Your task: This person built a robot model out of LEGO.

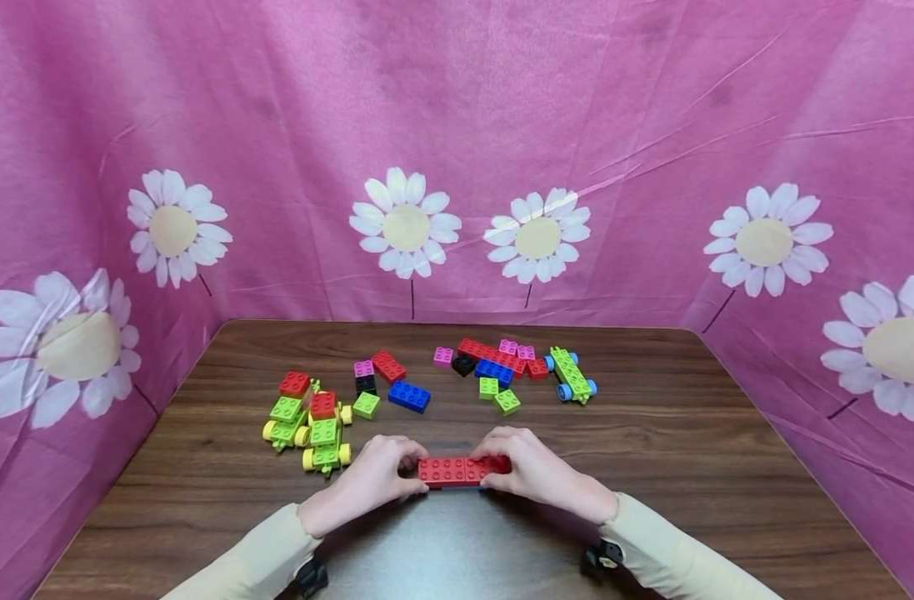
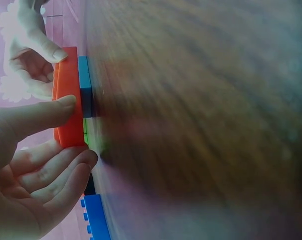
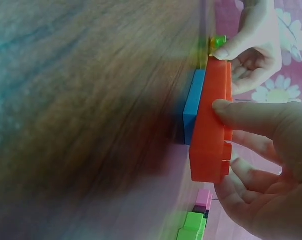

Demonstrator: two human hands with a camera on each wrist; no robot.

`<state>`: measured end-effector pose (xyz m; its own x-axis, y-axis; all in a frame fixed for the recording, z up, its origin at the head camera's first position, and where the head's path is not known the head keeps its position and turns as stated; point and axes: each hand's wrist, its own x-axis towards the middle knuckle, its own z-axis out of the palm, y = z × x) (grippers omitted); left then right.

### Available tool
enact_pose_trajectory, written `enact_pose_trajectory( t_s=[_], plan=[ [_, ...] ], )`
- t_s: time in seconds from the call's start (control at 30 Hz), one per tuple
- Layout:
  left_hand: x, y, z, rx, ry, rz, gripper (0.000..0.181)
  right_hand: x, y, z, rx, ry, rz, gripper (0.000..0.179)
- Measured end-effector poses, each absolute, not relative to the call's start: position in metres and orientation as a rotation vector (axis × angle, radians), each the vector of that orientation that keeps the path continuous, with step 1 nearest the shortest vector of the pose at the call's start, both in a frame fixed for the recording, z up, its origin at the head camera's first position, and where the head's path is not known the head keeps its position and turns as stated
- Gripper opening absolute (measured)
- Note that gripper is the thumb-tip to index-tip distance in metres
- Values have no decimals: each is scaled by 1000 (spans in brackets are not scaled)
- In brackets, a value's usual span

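Two red bricks lie end to end near the front of the table, the left red brick (image 1: 442, 472) and the right red brick (image 1: 475, 474). A blue brick (image 3: 191, 110) sits beneath them, spanning the middle under the seam. My left hand (image 1: 380, 472) pinches the left red brick at its outer end, thumb (image 2: 66, 102) on the near side and fingers behind and under the end. From the other side my right hand (image 1: 530, 471) holds the right red brick, its thumb (image 3: 223, 107) on the near face; the fingers partly cover that brick's studs in the head view.
Left of the hands stand stacked green wheeled bases (image 1: 324, 433) with red bricks on top. Behind lie a loose blue brick (image 1: 409, 397), a long red row (image 1: 490, 354), green bricks (image 1: 506, 402) and a green car base (image 1: 569, 375) with blue wheels. A pink flowered cloth (image 1: 457, 100) borders the table.
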<state>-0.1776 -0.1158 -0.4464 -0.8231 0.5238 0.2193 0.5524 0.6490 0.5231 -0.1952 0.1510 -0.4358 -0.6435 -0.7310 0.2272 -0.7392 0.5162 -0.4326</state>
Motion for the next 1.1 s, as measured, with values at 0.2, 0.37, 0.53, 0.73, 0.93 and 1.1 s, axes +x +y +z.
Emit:
enact_pose_trajectory(
  t_s=[0.2,0.37,0.53,0.73,0.93,1.1],
  plan=[
    [-178,-116,-447,-913,-2817,-910,29,-198,149,-434,1344,-2735,771,23],
    [-178,-116,-445,-910,-2818,-892,29,-199,147,-431,1328,-2797,770,23],
    [-179,-116,-444,-904,-2826,-890,29,-200,145,-428,1325,-2825,761,23],
    [-178,-115,-445,-906,-2826,-882,29,-200,144,-427,1313,-2851,777,22],
    [-179,-114,-445,-905,-2829,-878,29,-199,146,-427,1307,-2838,774,23],
    [-179,-114,-444,-913,-2830,-894,29,-200,147,-426,1291,-2867,801,24]
  ],
)
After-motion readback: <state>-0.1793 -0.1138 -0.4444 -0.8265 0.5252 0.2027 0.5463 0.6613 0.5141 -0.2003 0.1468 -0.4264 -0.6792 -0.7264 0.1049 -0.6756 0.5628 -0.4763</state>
